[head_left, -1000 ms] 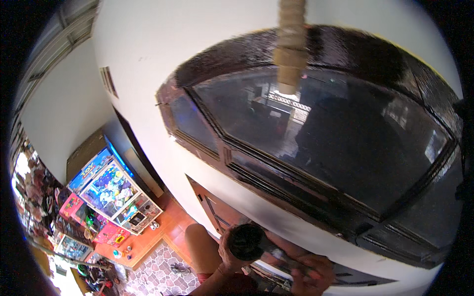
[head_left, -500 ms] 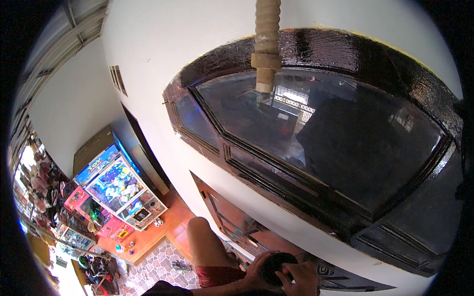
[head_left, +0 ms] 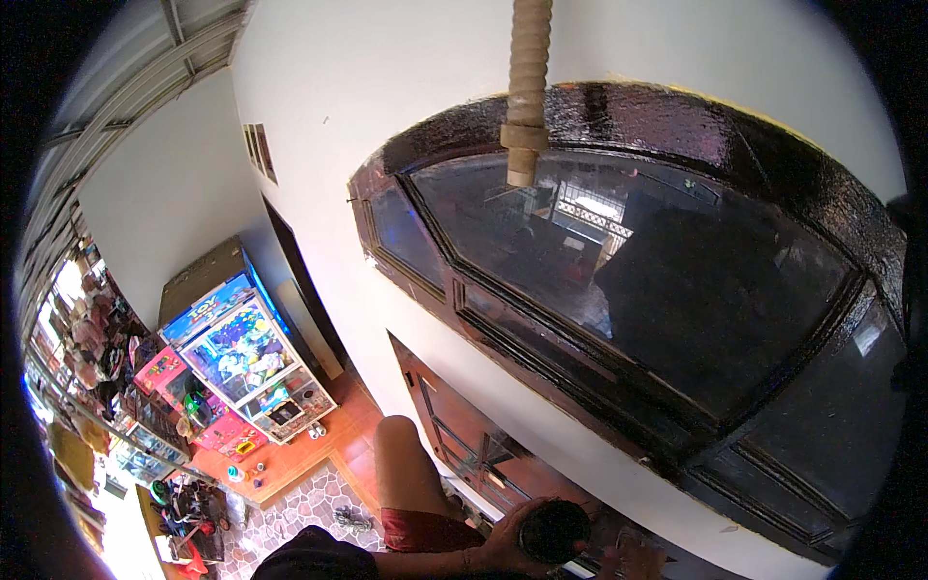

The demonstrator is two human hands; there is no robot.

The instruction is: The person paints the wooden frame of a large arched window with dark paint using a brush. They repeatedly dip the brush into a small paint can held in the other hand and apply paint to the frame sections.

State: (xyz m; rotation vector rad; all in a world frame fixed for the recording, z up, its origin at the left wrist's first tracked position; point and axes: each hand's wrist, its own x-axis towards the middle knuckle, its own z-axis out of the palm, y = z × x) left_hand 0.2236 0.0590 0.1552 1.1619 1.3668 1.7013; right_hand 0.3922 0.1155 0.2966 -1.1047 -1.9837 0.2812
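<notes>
At the bottom of the view, my left hand [head_left: 507, 541] is wrapped round a round black container [head_left: 554, 532], seen from above. What is in it is too dark to make out. Just right of it, my right hand [head_left: 633, 561] is dim and smeared by motion, low at the picture's edge and apart from the container. Its fingers, and anything in them, cannot be made out. Above both hands is an arched window [head_left: 696, 309] with a glossy dark brown frame [head_left: 657, 101], its dark panes reflecting the surroundings.
A ribbed pipe [head_left: 528, 87] hangs in front of the window's top. My bent knee [head_left: 401, 454] shows below, over stone-patterned paving [head_left: 304, 507]. Down left stand a lit claw machine [head_left: 246, 348] and an orange tiled step [head_left: 280, 474]. A dark wooden door [head_left: 464, 435] lies below the window.
My right hand has left the black container and moved right. The left hand keeps hold, now slightly farther right in view. The whole view has shifted a little.
</notes>
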